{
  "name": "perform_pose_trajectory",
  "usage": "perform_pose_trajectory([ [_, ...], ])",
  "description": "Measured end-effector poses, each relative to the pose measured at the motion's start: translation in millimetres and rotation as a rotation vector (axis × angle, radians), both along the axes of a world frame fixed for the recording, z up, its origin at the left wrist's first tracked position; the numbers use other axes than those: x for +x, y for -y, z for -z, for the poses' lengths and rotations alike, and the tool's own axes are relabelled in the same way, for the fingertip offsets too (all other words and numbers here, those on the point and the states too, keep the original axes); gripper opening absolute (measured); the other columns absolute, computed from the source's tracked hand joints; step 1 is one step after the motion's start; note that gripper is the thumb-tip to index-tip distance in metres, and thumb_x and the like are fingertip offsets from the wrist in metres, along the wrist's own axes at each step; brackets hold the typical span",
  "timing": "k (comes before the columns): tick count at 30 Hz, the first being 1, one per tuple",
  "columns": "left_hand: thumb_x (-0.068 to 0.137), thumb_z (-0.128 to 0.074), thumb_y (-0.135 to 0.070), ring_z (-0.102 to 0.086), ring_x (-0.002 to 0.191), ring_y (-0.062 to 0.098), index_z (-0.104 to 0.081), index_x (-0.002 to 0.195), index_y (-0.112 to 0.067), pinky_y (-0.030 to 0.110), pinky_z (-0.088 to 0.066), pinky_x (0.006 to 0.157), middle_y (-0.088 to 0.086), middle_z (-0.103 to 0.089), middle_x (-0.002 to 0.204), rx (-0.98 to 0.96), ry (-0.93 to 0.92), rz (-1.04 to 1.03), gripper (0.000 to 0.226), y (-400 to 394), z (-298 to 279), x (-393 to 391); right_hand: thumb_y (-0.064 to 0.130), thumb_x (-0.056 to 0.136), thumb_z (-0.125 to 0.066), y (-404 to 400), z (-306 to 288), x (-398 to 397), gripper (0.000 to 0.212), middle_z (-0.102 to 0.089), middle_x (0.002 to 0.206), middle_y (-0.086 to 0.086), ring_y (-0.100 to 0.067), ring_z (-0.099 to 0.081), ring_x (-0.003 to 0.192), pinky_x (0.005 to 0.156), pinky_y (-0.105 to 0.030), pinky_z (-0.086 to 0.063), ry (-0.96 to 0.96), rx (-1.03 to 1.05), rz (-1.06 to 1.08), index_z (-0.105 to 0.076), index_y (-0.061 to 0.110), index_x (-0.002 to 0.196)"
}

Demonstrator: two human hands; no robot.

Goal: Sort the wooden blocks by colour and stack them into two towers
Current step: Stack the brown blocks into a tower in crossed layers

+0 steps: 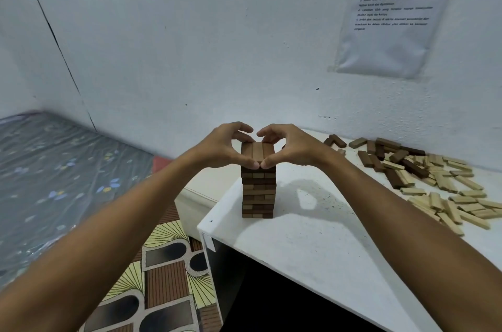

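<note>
- Near the left front corner of the white table (326, 244) stands the dark tower (258, 185), its layers crossing one another; the top layer shows three brown blocks side by side.
- Both hands frame that top layer: the left hand (225, 149) and the right hand (288, 148) curl round it, thumbs meeting at the near edge and fingertips at the far edge, pinching it from all sides, likely to square the blocks up.
- Well apart on the right lies the loose pile (423, 182): dark blocks at the back, pale ones nearer and mixed in, so sorting looks unfinished and no pale tower shows.
- A printed sheet (394, 13) hangs on the wall above.
</note>
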State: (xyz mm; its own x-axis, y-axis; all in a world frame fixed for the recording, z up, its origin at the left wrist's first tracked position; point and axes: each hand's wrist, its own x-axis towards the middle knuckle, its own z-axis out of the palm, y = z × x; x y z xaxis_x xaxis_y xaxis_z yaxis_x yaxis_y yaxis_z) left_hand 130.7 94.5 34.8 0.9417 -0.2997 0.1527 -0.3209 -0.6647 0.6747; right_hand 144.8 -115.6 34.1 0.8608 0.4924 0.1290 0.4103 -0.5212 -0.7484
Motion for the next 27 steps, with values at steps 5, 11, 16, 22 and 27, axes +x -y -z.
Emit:
perform_pose_trajectory([
  [5, 0.063, -0.091, -0.029, -0.051, 0.117, 0.012, -0.049, 0.134, -0.016, 0.026, -0.037, 0.091, -0.001, -0.064, 0.123, -0.003, 0.003, 0.003, 0.084, -0.8, 1.2, -0.3, 0.037, 0.052, -0.082, -0.2, 2.0, 0.4, 0.070, -0.062, 0.111, 0.007, -0.008, -0.054, 0.111, 0.080, -0.023, -0.042, -0.010, 0.007, 0.002, -0.059, 0.031, 0.118],
  [11, 0.063, -0.091, -0.029, -0.051, 0.117, 0.010, -0.049, 0.134, -0.018, 0.016, -0.038, 0.082, -0.006, -0.064, 0.117, -0.009, -0.011, 0.017, 0.083, -1.6, 1.8, -0.1, 0.037, 0.052, -0.082, 0.6, 1.2, -1.1, 0.073, -0.061, 0.110, 0.009, -0.007, -0.054, 0.112, 0.081, -0.023, -0.042, -0.017, 0.004, -0.003, -0.058, 0.030, 0.121],
  [16, 0.064, -0.090, -0.031, -0.050, 0.118, 0.012, -0.049, 0.134, -0.019, 0.027, -0.037, 0.090, -0.004, -0.062, 0.119, 0.009, 0.007, 0.017, 0.082, -1.3, 3.9, -0.9, 0.037, 0.054, -0.081, 2.1, 0.0, -2.4, 0.076, -0.060, 0.110, 0.010, -0.008, -0.053, 0.112, 0.081, -0.021, -0.041, -0.018, -0.006, -0.010, -0.057, 0.028, 0.125],
  [22, 0.045, -0.085, -0.057, -0.054, 0.116, 0.006, -0.051, 0.131, -0.025, 0.017, -0.039, 0.083, -0.009, -0.064, 0.119, 0.004, -0.002, 0.042, 0.099, -1.8, 1.2, -2.9, 0.029, 0.066, -0.086, 4.0, -0.9, -1.8, 0.072, -0.060, 0.113, 0.008, -0.008, -0.052, 0.114, 0.083, -0.020, -0.041, -0.029, -0.019, -0.019, -0.054, 0.028, 0.131],
  [27, 0.061, -0.091, -0.036, -0.052, 0.120, 0.007, -0.053, 0.133, -0.022, 0.012, -0.038, 0.079, -0.008, -0.062, 0.126, 0.001, -0.008, 0.053, 0.082, -8.6, -3.7, -1.9, 0.018, 0.087, -0.069, 9.1, -2.3, -1.8, 0.042, -0.062, 0.120, -0.006, -0.010, -0.057, 0.111, 0.089, -0.024, -0.044, -0.037, 0.075, 0.015, -0.057, 0.022, 0.128],
])
